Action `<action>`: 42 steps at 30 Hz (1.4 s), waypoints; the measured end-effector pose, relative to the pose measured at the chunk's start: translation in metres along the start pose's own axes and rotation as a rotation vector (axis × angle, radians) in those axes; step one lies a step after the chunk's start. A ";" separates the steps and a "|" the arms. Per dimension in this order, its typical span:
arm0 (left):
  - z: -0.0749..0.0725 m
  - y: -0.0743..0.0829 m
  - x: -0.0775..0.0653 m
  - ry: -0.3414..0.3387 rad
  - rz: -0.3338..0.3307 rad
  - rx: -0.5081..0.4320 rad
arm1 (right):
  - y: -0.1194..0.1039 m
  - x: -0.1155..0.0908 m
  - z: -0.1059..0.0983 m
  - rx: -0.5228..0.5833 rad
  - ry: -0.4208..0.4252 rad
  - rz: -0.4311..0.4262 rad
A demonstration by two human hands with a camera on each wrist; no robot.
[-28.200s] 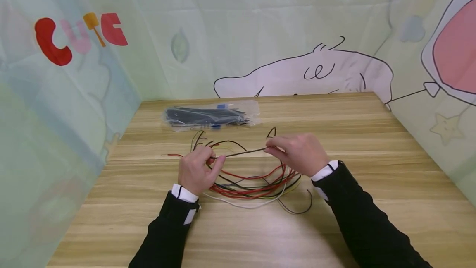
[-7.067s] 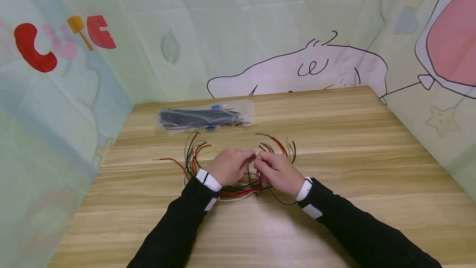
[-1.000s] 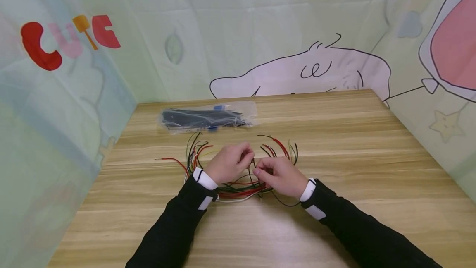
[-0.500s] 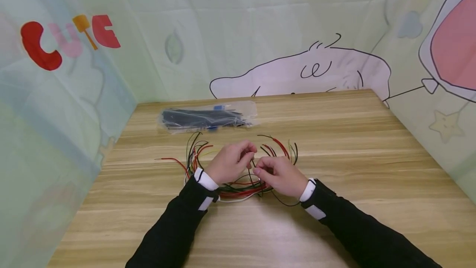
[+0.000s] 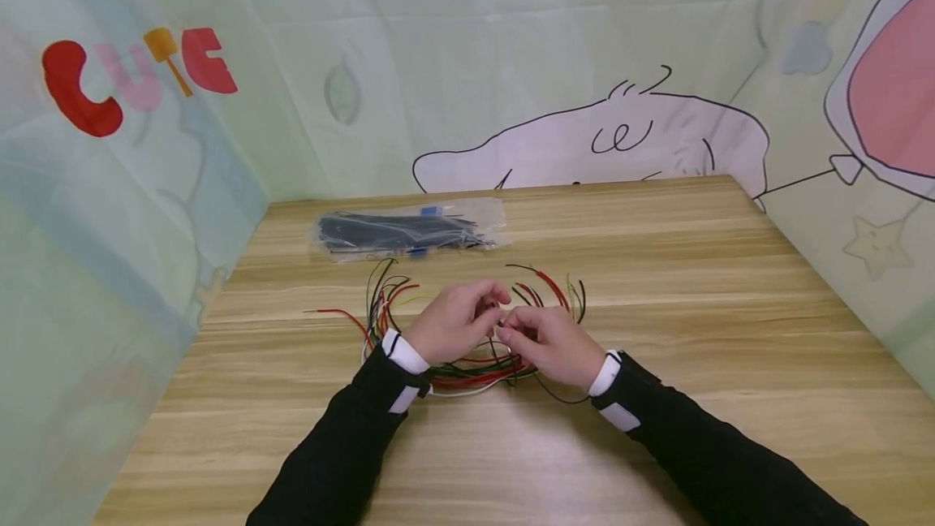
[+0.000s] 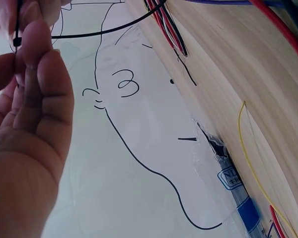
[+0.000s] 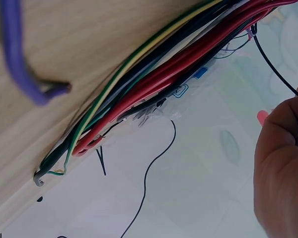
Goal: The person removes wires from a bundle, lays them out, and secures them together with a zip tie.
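Above the middle of the table, a thin black cable tie [image 6: 102,32] is looped up from a bundle of wires [image 5: 471,382], with its small square head [image 6: 17,42] between my fingertips. My left hand [image 5: 451,323] pinches the tie's tail beside the head. Close against it, my right hand [image 5: 558,346] pinches the tie near its head with thumb and index finger. The bundle holds red, black, green, yellow and white wires, curved in an arc under both hands. My fingers hide much of the tie in the head view.
A clear bag [image 5: 405,232] of black cable ties lies at the table's back left. Loose wire ends [image 5: 383,291] fan out left, and others [image 5: 558,291] right. One thin dark wire [image 5: 562,401] curves out toward the front. Printed cloth walls the table's back and sides.
Long before, my hands stretched the cable tie apart over spread wires; now they meet above the gathered bundle. Over the last second my left fingertips shift slightly toward my right hand, which stays put.
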State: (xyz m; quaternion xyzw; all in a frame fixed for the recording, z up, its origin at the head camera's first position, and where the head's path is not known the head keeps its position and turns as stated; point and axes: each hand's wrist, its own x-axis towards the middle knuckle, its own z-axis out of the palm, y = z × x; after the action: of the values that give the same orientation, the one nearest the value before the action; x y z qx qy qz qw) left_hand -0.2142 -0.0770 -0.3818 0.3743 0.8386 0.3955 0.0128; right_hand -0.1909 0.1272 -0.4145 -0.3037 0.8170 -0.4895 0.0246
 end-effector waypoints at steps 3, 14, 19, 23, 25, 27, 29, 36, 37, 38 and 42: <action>0.000 0.000 0.000 0.015 0.018 0.002 | 0.000 0.000 0.001 0.005 0.037 0.000; -0.001 0.002 0.000 0.012 0.060 -0.037 | 0.000 0.000 0.000 -0.006 0.085 -0.012; -0.002 0.003 0.000 0.059 0.053 -0.015 | 0.001 -0.001 0.001 0.011 0.041 -0.040; -0.002 0.002 0.000 0.119 0.046 -0.010 | 0.001 -0.001 0.002 -0.014 -0.009 -0.041; -0.002 0.002 0.000 0.128 0.053 0.004 | 0.001 -0.002 0.003 -0.016 -0.008 -0.050; -0.001 0.000 0.001 0.111 0.049 0.020 | 0.002 -0.002 0.003 -0.005 0.000 -0.058; 0.000 0.000 0.001 0.070 0.038 0.038 | 0.001 -0.003 0.003 0.000 0.008 -0.060; -0.004 0.002 -0.001 -0.089 -0.076 0.089 | -0.002 -0.002 0.001 0.012 0.039 -0.046; -0.004 0.002 -0.001 -0.095 -0.072 0.091 | -0.002 -0.002 0.001 0.011 0.041 -0.046; -0.004 0.002 -0.001 -0.098 -0.064 0.091 | -0.002 -0.002 0.001 0.011 0.043 -0.047; -0.004 0.002 0.000 -0.079 0.004 0.089 | -0.001 -0.001 0.001 0.015 0.042 -0.041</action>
State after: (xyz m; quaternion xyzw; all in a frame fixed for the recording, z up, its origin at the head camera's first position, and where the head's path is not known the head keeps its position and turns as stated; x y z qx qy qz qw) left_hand -0.2141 -0.0789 -0.3777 0.3914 0.8535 0.3428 0.0284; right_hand -0.1888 0.1266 -0.4146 -0.3100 0.8071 -0.5024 -0.0002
